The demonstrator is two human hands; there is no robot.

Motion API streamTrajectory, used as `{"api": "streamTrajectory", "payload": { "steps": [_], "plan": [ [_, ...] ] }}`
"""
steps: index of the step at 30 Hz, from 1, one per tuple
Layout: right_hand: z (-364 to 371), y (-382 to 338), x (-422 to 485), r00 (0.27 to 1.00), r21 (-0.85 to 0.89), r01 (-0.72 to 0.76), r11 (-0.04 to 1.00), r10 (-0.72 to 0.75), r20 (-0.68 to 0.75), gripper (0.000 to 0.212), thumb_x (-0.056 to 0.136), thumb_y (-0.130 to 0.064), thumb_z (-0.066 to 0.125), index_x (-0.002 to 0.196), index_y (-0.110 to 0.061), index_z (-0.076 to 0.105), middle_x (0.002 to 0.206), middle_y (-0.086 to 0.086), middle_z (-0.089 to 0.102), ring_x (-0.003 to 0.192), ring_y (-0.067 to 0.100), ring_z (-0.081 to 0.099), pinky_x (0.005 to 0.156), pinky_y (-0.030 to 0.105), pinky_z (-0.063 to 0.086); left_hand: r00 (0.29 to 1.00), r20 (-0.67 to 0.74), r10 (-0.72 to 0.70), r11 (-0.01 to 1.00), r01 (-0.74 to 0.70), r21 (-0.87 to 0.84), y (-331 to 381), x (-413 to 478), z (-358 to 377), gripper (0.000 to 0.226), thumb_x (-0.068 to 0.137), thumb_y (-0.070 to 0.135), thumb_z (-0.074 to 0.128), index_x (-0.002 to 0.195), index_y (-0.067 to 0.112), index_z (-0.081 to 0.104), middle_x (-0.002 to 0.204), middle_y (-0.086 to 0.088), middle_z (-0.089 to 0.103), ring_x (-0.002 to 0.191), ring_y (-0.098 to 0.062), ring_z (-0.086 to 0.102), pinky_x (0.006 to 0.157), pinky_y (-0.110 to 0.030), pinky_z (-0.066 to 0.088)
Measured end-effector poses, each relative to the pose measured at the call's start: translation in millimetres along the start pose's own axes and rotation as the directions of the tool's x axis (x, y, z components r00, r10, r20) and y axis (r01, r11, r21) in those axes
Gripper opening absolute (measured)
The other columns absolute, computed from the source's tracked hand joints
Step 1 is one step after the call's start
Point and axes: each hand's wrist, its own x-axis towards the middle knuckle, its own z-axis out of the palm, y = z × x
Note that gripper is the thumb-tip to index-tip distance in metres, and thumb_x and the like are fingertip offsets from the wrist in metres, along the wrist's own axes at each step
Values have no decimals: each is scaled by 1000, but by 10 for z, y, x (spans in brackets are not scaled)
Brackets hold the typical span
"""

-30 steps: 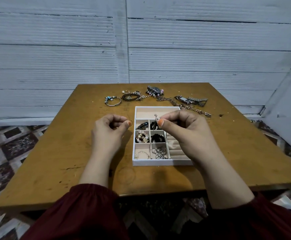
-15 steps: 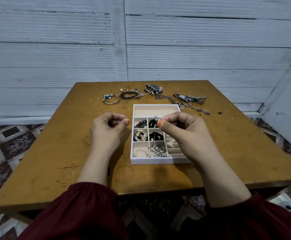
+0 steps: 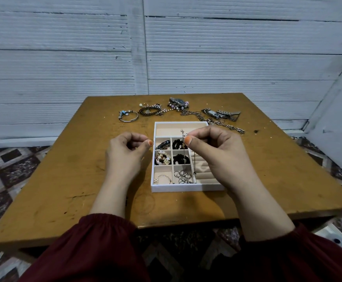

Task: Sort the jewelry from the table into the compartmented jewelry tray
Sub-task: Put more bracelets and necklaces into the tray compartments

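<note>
Pinching thin silver chain (image 3: 184, 159) in right hand (image 3: 216, 151), clasp up, tail dangling into white jewelry tray (image 3: 186, 188); pinching small ring (image 3: 150, 140), possibly gold, in left hand (image 3: 125, 152)

The worktop (image 3: 64, 159) is plain wood, matt, pretty scuffed and scratched. The tray (image 3: 186, 188) has a smooth white rim and a beige lining that looks like soft matt fabric. The thin chain (image 3: 184, 159) dangling mid-frame is shiny metal, and so are the little ring (image 3: 150, 141) left of it and the watch (image 3: 221, 114) further up. The black beads (image 3: 179, 144) look glossy. The sleeves (image 3: 96, 251) are dark red cloth. The wall (image 3: 64, 68) is ribbed, white and matt.
</note>
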Motion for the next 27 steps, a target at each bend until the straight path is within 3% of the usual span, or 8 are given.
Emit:
{"api": "streamTrajectory", "payload": {
  "steps": [4, 9, 14, 22, 27],
  "plan": [
    [-1, 50, -12, 998, -44, -55, 998, 55, 3, 7, 81, -5, 71, 77, -10, 68, 57, -10, 61, 51, -4, 54, 46, 9, 41, 1000, -3, -3, 1000, 3, 22, -8, -4, -4, 11, 79, 18, 75, 78, 24, 66, 77, 3, 67, 73, -12, 61, 69, -28, 52],
    [-12, 115, -11, 994, -68, -110, 992, 112, 18, 3, 82, -3, 70, 80, -5, 68, 50, -12, 59, 45, -5, 52, 46, 7, 38, 1000, -7, -9, 1000, 9, 21, -14, -2, 3, 10, 78, 18, 76, 78, 23, 67, 72, 4, 65, 69, -11, 59, 67, -27, 50],
    [-19, 175, -14, 988, -92, -141, 986, 147, 54, 2, 83, 1, 68, 84, 2, 67, 59, 2, 56, 43, -4, 53, 45, 9, 40, 1000, -6, 1, 1000, -1, 28, -13, -10, 3, 10, 79, 19, 75, 79, 23, 67, 73, 4, 65, 69, -10, 58, 65, -25, 50],
    [-71, 331, 29, 989, -385, -122, 915, 143, 29, 8, 79, -12, 73, 72, -15, 70, 59, -4, 65, 51, 2, 54, 53, 16, 43, 1000, -7, 7, 1000, -6, 18, -8, -5, -1, 10, 79, 18, 75, 79, 23, 66, 74, 4, 64, 70, -11, 59, 68, -28, 50],
    [-62, 407, 11, 998, -664, -49, 746, 62, -4, 9, 74, -29, 72, 66, -25, 68, 51, -6, 56, 57, 9, 54, 56, 24, 38, 1000, -9, 18, 1000, -18, 11, -36, 11, 7, 11, 79, 17, 75, 76, 24, 66, 70, 6, 63, 67, -10, 57, 66, -26, 49]
  ]
}}
